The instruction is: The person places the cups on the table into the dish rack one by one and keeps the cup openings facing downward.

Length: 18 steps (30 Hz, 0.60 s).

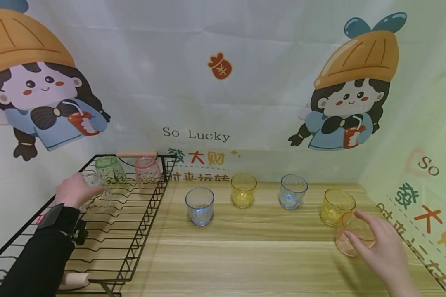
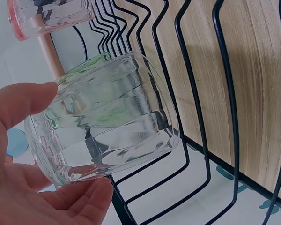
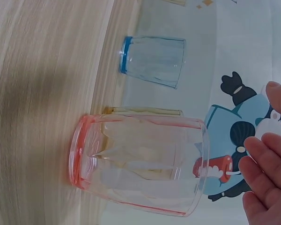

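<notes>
My left hand (image 1: 74, 190) grips a clear glass (image 2: 117, 126) by its base, mouth down, over the wire rack (image 1: 134, 243). Whether its rim touches the wires I cannot tell. Just beyond it, a green glass (image 1: 110, 170) and a pink glass (image 1: 147, 173) stand upside down at the rack's far end. On the right of the table, another pink glass (image 3: 140, 164) stands upright. Beside its mouth is my right hand (image 1: 384, 243), thumb and fingers spread; the right wrist view shows a gap between fingers (image 3: 267, 173) and glass.
Along the table (image 1: 245, 264) stand a blue glass (image 1: 200, 208), a yellow glass (image 1: 243, 192), a second blue glass (image 1: 293, 193) and a second yellow glass (image 1: 336, 206), all upright. The latter is right behind the pink one. A printed cloth (image 1: 267, 82) hangs behind.
</notes>
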Each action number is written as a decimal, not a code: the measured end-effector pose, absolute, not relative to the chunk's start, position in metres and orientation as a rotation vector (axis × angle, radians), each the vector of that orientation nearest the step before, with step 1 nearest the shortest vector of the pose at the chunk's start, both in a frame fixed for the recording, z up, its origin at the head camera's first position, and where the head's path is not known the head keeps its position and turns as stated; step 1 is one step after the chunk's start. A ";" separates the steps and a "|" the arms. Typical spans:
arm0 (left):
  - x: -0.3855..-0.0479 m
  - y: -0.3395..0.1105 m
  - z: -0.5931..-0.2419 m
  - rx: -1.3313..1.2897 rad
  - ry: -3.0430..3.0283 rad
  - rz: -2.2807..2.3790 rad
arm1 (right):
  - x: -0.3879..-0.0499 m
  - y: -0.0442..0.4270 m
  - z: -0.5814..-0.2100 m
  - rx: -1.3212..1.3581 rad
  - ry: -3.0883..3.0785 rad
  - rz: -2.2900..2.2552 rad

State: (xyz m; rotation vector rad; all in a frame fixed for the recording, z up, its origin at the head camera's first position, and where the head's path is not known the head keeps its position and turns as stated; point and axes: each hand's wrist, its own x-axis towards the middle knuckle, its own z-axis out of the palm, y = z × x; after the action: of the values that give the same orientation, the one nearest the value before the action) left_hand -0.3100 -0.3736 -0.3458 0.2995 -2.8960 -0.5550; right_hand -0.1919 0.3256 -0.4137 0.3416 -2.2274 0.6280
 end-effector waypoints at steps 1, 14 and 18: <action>-0.309 -0.374 -0.346 0.295 -2.892 -0.559 | -0.192 0.326 -0.414 0.344 -2.228 0.624; -0.305 -0.375 -0.343 0.242 -2.850 -0.548 | -0.194 0.330 -0.415 0.376 -2.314 0.473; -0.305 -0.372 -0.341 0.225 -2.839 -0.524 | -0.195 0.331 -0.415 0.349 -2.418 0.419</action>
State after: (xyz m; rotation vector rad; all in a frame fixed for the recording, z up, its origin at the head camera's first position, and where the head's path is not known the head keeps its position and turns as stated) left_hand -0.3048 -0.3719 -0.3409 0.2249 -2.8386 -0.5236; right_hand -0.1952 0.3307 -0.4155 0.3487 -2.4176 0.4188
